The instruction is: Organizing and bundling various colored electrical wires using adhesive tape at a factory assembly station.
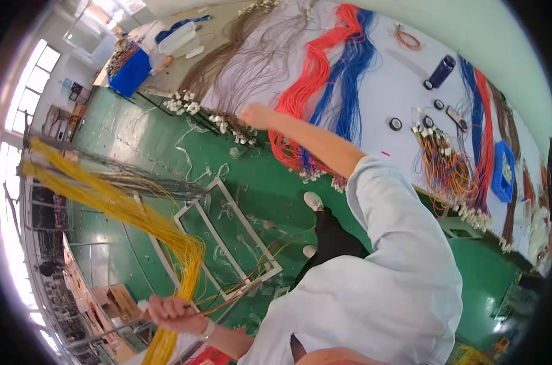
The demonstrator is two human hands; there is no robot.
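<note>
My left hand [173,313] is at the lower left, closed around a few thin wires [210,309] in red, yellow and dark colours. They trail off to the right, and a white connector [144,305] shows at its fingertips. Right beside this hand hangs a thick bundle of yellow wires [187,255]. My right hand [256,116] reaches to the table's edge, its fingers closed at the ends of the brown wires [227,73]. White connectors [232,129] hang just below it. What lies between those fingers is hidden.
Red wires [315,67] and blue wires [347,85] drape over the white table [388,79]. Black tape rolls [395,124], a dark bottle [442,72] and multicoloured harnesses [449,167] lie farther right. A white metal frame [245,222] stands on the green floor, near my feet.
</note>
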